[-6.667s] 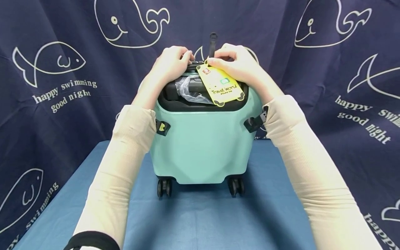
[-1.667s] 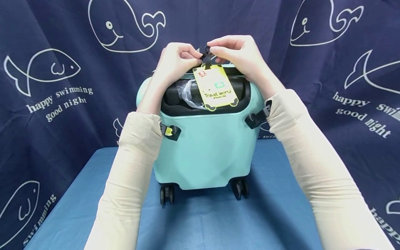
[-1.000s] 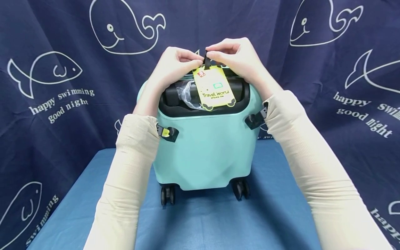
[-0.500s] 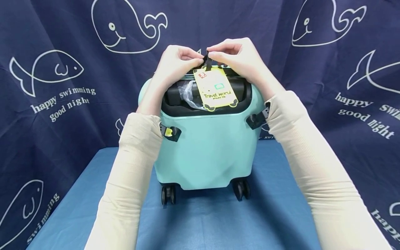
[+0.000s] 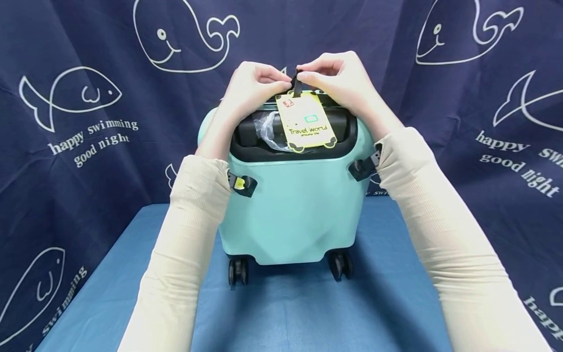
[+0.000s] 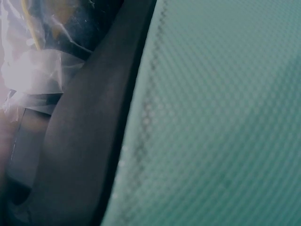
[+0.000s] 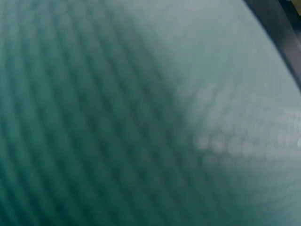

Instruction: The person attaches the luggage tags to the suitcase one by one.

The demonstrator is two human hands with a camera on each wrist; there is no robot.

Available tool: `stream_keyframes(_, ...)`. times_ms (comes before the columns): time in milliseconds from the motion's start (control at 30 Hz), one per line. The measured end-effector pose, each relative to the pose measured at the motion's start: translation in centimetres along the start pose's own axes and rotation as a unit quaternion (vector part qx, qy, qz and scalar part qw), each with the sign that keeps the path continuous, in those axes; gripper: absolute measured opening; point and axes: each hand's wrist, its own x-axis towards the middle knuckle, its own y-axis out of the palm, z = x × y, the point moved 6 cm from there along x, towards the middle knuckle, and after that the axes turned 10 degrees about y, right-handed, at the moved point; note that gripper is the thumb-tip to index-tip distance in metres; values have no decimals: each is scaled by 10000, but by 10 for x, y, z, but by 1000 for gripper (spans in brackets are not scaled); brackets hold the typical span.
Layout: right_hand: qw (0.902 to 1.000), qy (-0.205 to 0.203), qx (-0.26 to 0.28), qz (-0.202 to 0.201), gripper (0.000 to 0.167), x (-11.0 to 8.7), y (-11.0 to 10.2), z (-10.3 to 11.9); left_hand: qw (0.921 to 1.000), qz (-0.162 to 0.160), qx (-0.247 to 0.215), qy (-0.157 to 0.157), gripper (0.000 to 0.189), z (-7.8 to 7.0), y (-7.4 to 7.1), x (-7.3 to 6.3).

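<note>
Strap (image 5: 297,88) now lower, between both hands (image 5: 255,88) (image 5: 345,80); tag (image 5: 306,117) beneath

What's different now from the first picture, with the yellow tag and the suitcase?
The black strap stuck up tall before; now its upper part is down between the fingertips. The left hand moved up from the suitcase's top to pinch the strap, and the right hand moved up from the yellow tag's top edge to pinch it too. The suitcase still stands on its wheels.
</note>
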Motion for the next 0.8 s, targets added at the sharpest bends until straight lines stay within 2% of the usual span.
stream_keyframes(300,9997,-1,-181,146,22,2,4,0,9999,-37,67,-102,20,-2,-1,-1)
stream_keyframes(467,9994,-33,-346,29,26,2,4,0,9999,-82,47,-134,21,-1,0,-1)
stream_keyframes(800,9985,-74,-529,94,23,5,5,7,9997,-83,-189,-140,28,0,-1,-1)
